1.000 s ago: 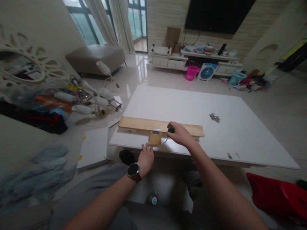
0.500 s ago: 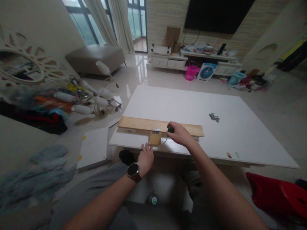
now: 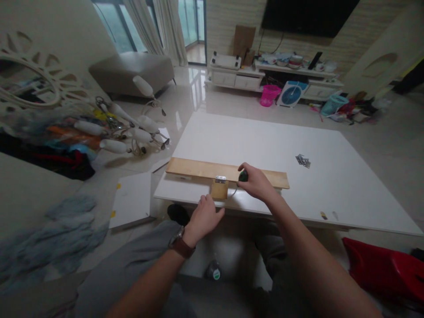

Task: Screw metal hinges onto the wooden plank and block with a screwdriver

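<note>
A long wooden plank [image 3: 198,168] lies across the near part of a white table [image 3: 265,145]. A small wooden block [image 3: 219,190] joins it through a metal hinge [image 3: 220,179] at the table's front edge. My right hand [image 3: 256,182] is closed round a dark green tool handle [image 3: 243,176], held just right of the hinge. My left hand [image 3: 203,216] rests by the table's front edge, just below the small block, fingers loosely together and nothing visible in them. A watch sits on that wrist.
Small metal hinges [image 3: 303,160] lie on the table at the right. A white panel [image 3: 130,201] lies on the floor to the left, beside a chandelier [image 3: 126,132] and clutter. A red object [image 3: 384,269] sits at lower right. A bottle [image 3: 213,270] stands under the table.
My left hand has turned and shifted slightly right below the small block. The view has moved a little; my right hand keeps its grip by the hinge.
</note>
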A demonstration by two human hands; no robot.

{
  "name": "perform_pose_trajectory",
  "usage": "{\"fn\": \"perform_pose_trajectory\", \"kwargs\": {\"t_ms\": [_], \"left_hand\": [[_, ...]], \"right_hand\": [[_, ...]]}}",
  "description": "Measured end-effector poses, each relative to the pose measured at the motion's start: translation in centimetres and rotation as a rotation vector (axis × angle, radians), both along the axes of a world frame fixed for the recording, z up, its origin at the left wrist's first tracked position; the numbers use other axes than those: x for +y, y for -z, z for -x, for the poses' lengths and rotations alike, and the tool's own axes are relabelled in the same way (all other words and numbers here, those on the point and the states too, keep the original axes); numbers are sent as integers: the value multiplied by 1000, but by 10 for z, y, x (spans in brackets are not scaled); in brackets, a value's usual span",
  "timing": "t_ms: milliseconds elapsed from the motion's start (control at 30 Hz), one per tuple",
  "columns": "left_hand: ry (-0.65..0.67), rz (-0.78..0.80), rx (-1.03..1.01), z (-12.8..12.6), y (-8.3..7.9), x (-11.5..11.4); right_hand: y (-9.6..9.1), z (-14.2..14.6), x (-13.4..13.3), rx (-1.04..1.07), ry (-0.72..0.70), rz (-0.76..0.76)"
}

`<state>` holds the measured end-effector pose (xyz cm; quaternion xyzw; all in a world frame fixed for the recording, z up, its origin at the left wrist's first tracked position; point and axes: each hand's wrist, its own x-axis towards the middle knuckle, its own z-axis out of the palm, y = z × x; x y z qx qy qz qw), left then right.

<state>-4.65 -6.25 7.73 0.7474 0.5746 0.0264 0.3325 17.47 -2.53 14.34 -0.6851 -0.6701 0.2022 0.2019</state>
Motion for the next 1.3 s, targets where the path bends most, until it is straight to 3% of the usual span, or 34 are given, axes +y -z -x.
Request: {"fn": "perform_pose_trajectory", "kwargs": {"t_ms": [133,267,433,567,700,800,1000,1300], "left_hand": [[-442,83,-405,-19,14,0],[-780,335,-745,-31,23,1],[-907,560,-1027,-31,15,-3],[-962,573,-1136,-30,10,-5],[-1027,574,-1089,-33,9,-3],[-1022,514,-996,-34,9,-2],[-824,306,-857,-23,-1,7],[-561,-74,-838,-7,-72,50]], "right_hand": [[-9,2,3,86,94,-98],[-16,9,7,206,207,-270],[-18,20,8,300,245,-392],[-19,23,6,310,272,-467],[-18,24,7,313,281,-475],[-16,26,10,302,273,-444],[-12,28,17,274,231,-406],[-13,25,20,276,249,-371]]}}
